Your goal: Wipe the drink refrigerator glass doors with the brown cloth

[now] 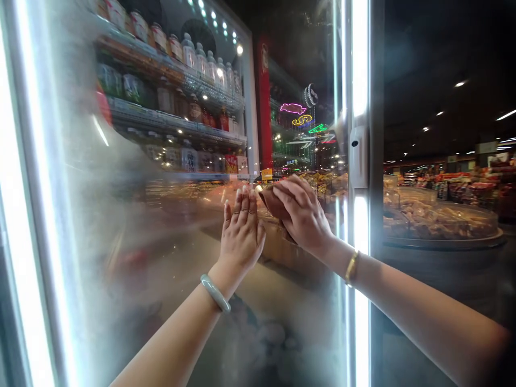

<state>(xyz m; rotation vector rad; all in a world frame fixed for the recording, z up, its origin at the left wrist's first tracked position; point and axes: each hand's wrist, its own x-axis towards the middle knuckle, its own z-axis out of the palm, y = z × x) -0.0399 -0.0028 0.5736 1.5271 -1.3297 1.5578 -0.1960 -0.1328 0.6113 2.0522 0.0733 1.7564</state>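
Note:
A glass door [161, 301], fogged in parts, fills most of the view in front of me. Against it my left hand [242, 231] lies flat, fingers stretched upward, holding nothing; a pale green bangle [215, 293] circles that wrist. Just to its right my right hand [301, 215] presses a brown cloth [274, 203] to the glass, fingers bent over it. Part of the cloth is hidden under the palm. A gold bracelet [352, 269] is on the right wrist.
Bright light strips [361, 333] run down both sides of the glass. A white fitting [358, 156] sits on the right frame. Shelves of bottles [201, 62] show at upper left, and neon shapes [302, 119] glow beyond. At right stands a round display of goods [439, 217].

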